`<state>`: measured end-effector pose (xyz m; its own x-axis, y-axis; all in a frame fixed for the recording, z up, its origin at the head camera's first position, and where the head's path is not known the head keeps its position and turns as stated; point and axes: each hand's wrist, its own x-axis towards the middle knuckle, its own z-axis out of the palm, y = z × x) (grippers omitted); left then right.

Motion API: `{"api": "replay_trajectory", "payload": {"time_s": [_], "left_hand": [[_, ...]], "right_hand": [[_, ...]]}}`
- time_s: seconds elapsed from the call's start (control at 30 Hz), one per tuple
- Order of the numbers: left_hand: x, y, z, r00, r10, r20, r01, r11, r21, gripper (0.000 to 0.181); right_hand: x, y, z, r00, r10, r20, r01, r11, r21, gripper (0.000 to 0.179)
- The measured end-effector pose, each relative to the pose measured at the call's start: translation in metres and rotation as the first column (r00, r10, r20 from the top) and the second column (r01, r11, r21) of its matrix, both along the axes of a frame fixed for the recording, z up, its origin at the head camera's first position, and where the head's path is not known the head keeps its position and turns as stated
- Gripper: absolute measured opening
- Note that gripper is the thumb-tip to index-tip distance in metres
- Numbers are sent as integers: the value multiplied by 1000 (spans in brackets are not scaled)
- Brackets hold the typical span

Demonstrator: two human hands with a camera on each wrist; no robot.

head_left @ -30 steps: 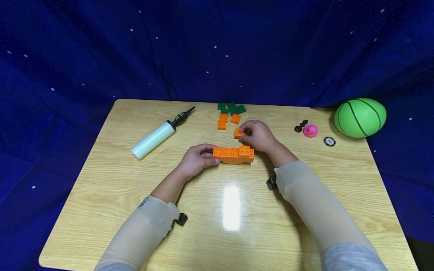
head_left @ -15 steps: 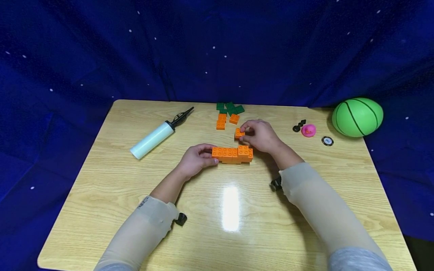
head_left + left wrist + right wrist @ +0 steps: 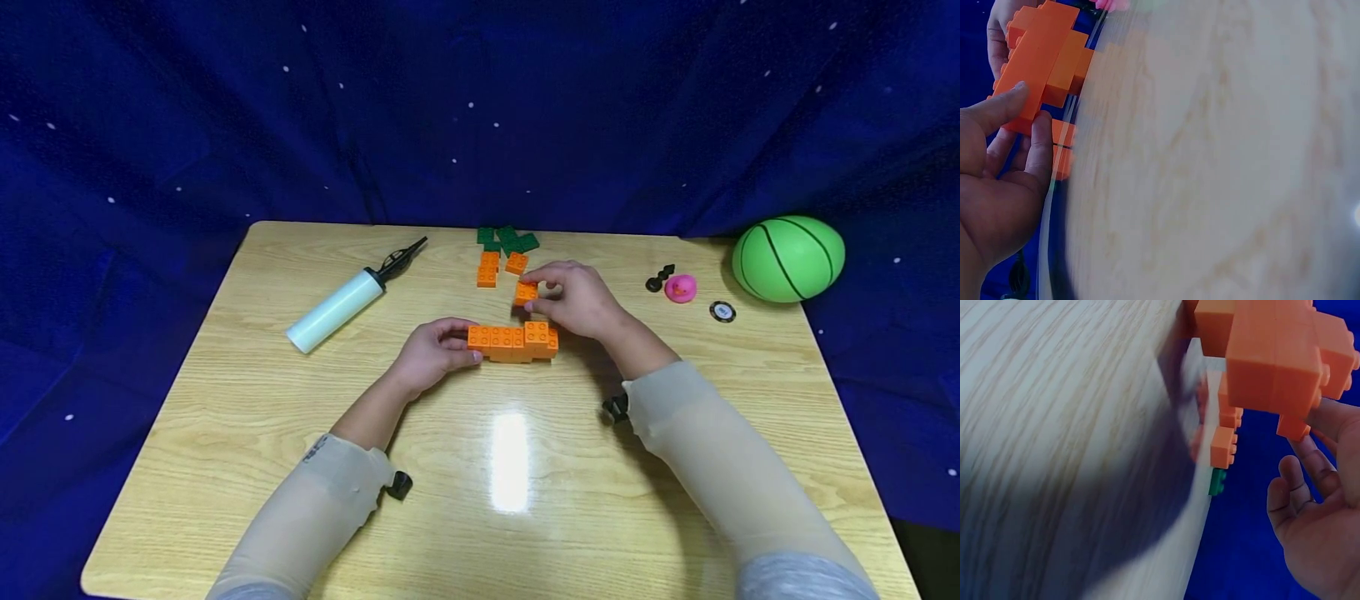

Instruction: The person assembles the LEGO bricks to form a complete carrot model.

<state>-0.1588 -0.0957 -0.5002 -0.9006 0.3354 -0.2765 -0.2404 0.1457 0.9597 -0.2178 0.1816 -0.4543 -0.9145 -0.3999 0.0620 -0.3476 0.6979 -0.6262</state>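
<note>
An orange built-up row of toy building bricks [image 3: 501, 343] lies across the middle of the table, stepped up at its right end. My left hand [image 3: 435, 357] grips its left end, thumb on the near side and fingers behind, as the left wrist view also shows. Just beyond the row, my right hand [image 3: 576, 298] pinches a single orange toy brick [image 3: 524, 293] between thumb and index finger, studs facing up. In the right wrist view, the row [image 3: 1272, 356] partly covers this small brick [image 3: 1293, 427], and the other fingers of that hand curl loosely.
Loose orange bricks [image 3: 488, 271] and several green bricks [image 3: 508, 240] lie at the back edge. A hand pump [image 3: 337, 310] lies on the left. On the right are a pink rubber duck [image 3: 681, 288], a small black object [image 3: 660, 278], a poker chip [image 3: 722, 312] and a green ball [image 3: 787, 258].
My right index finger has come round to the far side of the small brick, which has turned slightly. The right forearm has swung a little to the right. My left hand holds still.
</note>
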Motion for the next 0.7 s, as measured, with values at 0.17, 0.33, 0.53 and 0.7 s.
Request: {"api": "replay_trajectory", "payload": {"time_s": [0.17,0.33,0.53,0.7], "left_hand": [[0,1,0,1000,-1,6,1,1000,10,50],[0,0,1,1000,-3,16,3,1000,17,51],[0,-1,0,1000,-14,22,13,999,45,52],[0,-1,-1,1000,-20,19,19,998,54,52]], "right_hand": [[4,-2,6,1000,22,-22,-23,999,-26,38],[9,-3,11,999,30,-27,-31,998,-48,39],[13,-6,15,999,47,-27,-48,997,-65,40],[17,-8,18,998,60,-32,-61,997,-57,40]]}}
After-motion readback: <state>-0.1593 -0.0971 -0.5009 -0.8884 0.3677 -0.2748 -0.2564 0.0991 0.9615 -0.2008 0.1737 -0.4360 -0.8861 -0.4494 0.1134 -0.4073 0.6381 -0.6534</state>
